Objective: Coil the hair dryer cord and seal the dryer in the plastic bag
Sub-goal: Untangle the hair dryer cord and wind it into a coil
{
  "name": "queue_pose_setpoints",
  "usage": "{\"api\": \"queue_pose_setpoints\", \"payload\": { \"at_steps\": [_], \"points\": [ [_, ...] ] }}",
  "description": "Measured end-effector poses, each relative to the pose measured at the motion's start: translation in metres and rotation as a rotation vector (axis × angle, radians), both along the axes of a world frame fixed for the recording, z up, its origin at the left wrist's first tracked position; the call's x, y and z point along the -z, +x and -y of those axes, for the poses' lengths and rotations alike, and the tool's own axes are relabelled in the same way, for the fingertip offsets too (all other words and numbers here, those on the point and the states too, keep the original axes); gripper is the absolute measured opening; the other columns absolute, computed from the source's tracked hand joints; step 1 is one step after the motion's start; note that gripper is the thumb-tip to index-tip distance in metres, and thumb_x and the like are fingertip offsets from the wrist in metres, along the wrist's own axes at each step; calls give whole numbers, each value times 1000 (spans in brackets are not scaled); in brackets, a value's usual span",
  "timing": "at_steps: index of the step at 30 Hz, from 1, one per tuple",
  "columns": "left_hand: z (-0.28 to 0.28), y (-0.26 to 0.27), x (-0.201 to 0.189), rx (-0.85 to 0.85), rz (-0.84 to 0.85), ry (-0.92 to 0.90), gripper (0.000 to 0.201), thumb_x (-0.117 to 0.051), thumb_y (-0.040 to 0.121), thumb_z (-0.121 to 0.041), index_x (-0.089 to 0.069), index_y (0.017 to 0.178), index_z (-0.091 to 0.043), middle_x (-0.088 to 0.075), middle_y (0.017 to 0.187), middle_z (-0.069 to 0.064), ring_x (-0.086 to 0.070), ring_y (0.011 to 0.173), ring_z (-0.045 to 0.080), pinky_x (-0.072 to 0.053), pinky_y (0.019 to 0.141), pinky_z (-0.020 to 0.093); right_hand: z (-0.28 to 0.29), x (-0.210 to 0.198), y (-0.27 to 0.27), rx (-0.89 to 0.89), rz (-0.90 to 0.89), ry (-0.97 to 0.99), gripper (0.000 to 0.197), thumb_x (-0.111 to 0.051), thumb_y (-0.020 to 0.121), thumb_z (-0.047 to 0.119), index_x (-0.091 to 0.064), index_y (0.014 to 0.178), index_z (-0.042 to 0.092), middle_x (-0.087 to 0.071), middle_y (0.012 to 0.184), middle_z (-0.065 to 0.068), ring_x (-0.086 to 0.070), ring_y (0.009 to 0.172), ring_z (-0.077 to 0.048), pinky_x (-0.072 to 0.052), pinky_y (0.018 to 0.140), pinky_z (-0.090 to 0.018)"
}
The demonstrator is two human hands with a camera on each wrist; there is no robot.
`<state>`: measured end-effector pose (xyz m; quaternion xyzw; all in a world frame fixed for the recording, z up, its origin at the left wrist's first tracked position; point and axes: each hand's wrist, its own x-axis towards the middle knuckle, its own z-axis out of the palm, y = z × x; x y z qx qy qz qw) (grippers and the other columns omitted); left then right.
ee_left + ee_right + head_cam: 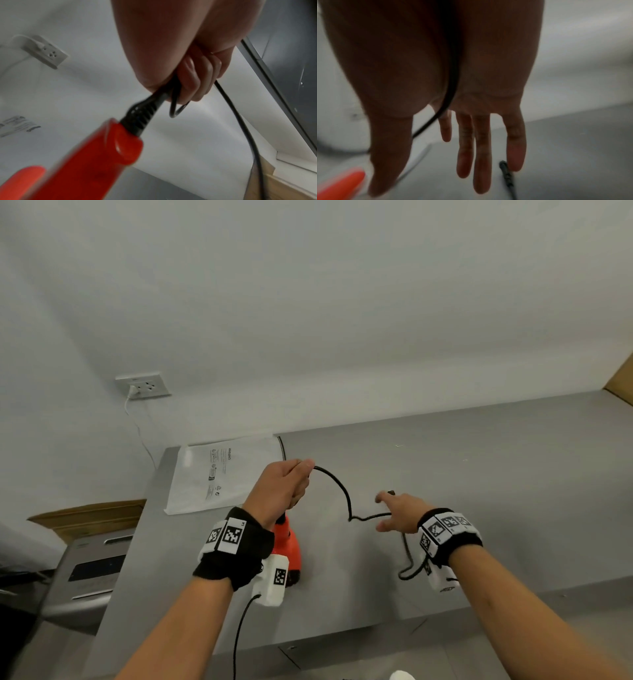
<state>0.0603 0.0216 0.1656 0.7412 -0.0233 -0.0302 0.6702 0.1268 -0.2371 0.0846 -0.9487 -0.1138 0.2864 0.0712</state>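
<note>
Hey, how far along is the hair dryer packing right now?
Early stage. Done: one small cord loop sits in the left hand, gripped near the red hair dryer. In hand: the open right hand reaches over the loose cord on the table. Left: finish coiling, then bag it; the plastic bag lies flat nearby.

The head view looks forward and down from above the person's arms, taking in the grey counter (479, 460), the wall and its outlet (145, 386). The left wrist view sits close under the left hand (180, 54), facing along the fingers toward the wall, with the same outlet (46, 52) off to its left. The right wrist view looks along the right hand (453, 81) from very near, facing the counter (573, 148); it is dim and blurred. All three views share the black cord (346, 494) and the orange dryer (289, 546).
</note>
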Motion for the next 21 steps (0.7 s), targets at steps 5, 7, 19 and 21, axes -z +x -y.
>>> {"api": "queue_pose_setpoints", "payload": {
  "at_steps": [5,7,19,21],
  "points": [
    [-5,5,-2,27,-35,-36,47,-46,104,-27,-41,58,-20,-41,50,3,-26,41,14,-24,42,22,-40,-45,-22,-65,72,674,69,-76,84,31,-42,144,32,-65,125,4,-60,116,-10,-46,98,-22],
    [-6,9,-6,23,-42,-59,44,-45,105,-25,-48,62,-17,-52,54,11,-30,39,16,-23,43,23,-66,-57,-31,-55,49,902,50,-68,91,25,-52,138,25,-70,123,3,-62,118,-8,-46,98,-19],
    [-6,7,0,75,-93,-256,38,-43,107,-28,-53,74,-11,-34,50,1,-24,38,11,-19,38,22,-77,-65,-42,274,270,1202,30,-49,103,21,-66,83,8,-40,51,7,-35,44,-10,-33,46,-26],
    [-1,6,-4,137,-130,-256,42,-45,106,-31,-54,71,-10,-36,48,2,-27,36,13,-23,38,22,-80,-61,-36,146,380,1047,15,-55,100,20,-66,92,15,-46,55,10,-41,50,-7,-37,53,-25]
  ]
}}
